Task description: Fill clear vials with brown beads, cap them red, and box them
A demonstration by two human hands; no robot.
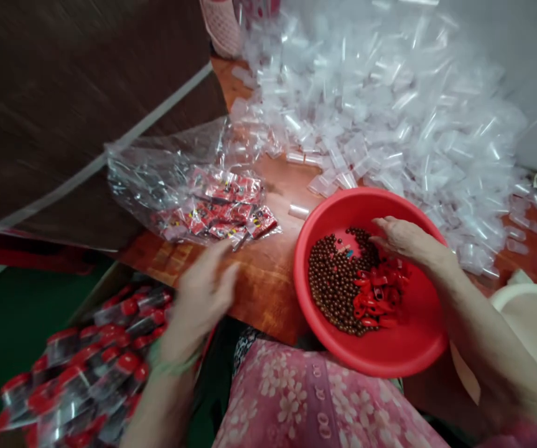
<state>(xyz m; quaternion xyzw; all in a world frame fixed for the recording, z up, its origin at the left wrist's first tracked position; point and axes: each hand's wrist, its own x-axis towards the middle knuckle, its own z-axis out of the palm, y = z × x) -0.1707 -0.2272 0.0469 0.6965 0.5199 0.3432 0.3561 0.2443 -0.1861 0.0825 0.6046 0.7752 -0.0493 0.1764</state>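
Note:
A red plastic bowl (312,242) holds many small brown beads (336,286) and a heap of small red plastic pieces (380,295). My right hand (401,239) reaches inside over the far edge of the beads, its fingers drawn together and pointing left; whatever lies between the fingertips is hidden. Blurred by motion, my left hand (200,295) hovers at the table edge with thumb and fingers apart. Just beyond its fingertips are red printed packets (231,211), lying at the mouth of a clear plastic bag (151,177).
Clear plastic tubes (389,106) are piled across the back of the wooden table (268,292). Below left, a box holds many red-capped clear containers (104,354). A cream-coloured tub (534,311) stands right of the bowl. A dark panel (63,93) rises at left.

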